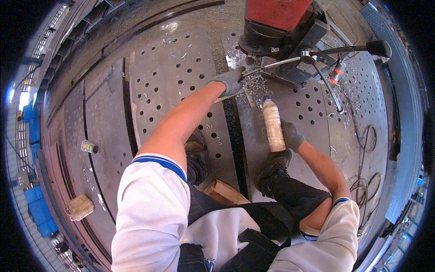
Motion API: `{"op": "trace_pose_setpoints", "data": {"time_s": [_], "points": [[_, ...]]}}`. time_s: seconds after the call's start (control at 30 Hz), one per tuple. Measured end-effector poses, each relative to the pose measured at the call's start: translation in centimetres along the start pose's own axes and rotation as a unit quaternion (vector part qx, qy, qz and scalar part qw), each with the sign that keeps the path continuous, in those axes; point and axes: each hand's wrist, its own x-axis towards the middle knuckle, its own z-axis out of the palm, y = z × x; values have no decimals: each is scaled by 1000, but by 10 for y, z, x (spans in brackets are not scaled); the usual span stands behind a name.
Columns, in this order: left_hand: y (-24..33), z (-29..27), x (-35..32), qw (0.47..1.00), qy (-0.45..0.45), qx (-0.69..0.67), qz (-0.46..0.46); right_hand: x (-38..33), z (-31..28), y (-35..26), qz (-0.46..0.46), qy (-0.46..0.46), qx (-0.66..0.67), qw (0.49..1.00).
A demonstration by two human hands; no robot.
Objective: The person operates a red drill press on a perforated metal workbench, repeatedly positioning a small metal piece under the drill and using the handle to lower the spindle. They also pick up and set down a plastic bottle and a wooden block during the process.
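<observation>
A grey work glove covers my left hand (232,83), which is closed at the end of a metal feed lever (276,65). That lever reaches out from the hub of a drilling machine (281,41) with a red top, standing on a steel plate. My right hand (292,135), also gloved, grips a cloudy plastic bottle (273,127) by its side. The bottle's neck points away from me, toward the machine's base. Curled metal shavings (256,88) lie between the bottle's neck and the machine.
Steel plates (170,68) with many drilled holes spread around me, with dark gaps between them. Cables (362,186) coil at the right. On the left lie a small clear container (89,146) and a tan block (79,207). A brown cardboard piece (226,192) sits between my legs.
</observation>
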Motion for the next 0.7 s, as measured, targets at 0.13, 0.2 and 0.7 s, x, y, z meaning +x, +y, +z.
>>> {"op": "trace_pose_setpoints", "data": {"time_s": [0.13,0.2,0.7], "points": [[2,-2,2,1000,-22,2,-10,2,-1,4,-94,24,-151,984],[11,-1,9,1000,-7,1,10,14,-16,41,-144,28,-213,966],[4,-1,6,1000,-27,-10,-6,1,0,5,72,-25,163,984]]}}
